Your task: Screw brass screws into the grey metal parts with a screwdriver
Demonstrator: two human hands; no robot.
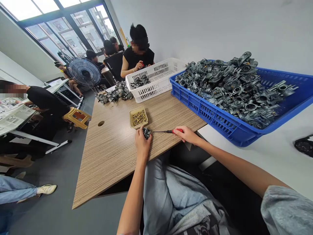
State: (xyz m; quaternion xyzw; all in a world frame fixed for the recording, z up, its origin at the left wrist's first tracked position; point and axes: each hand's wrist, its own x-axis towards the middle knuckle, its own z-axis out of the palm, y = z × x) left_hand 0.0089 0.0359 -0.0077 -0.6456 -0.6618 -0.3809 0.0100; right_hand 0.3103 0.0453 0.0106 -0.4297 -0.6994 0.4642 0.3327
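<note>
My left hand is closed around a small grey metal casting that looks like a carburetor body, held over the table near its front edge. In my right hand is the red handle of a screwdriver. Its long dark shaft lies level and points left, with the tip at the casting; whether it sits in a screw is too small to tell. Just beyond my left hand stands a small tan tray of brass-coloured screws or jets.
A blue crate heaped with metal castings stands at the right. Behind the tray are a white basket and a pile of castings on the wooden table. A co-worker sits across; a fan stands further back.
</note>
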